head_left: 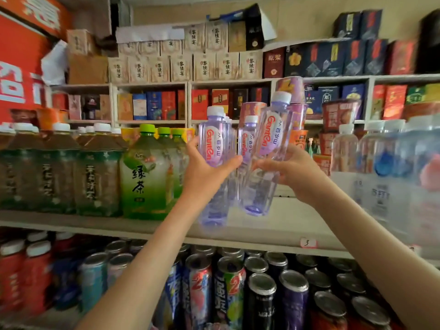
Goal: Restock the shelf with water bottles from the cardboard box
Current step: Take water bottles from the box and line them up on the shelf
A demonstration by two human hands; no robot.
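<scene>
My two bottles are crowded together above the bare gap in the shelf, between the tea on the left and the wrapped water packs on the right. If both go in together, they could clash with each other or with a third bottle just behind. I cannot tell whether that one stands or is held. The right bottle is tilted, cap to the right. Set down like that near the edge, it may topple onto the cans below.

My left hand wraps the left bottle at mid-body, thumb across the near side, holding it upright. My right hand curls round the middle of the right bottle. The box is out of sight.
</scene>
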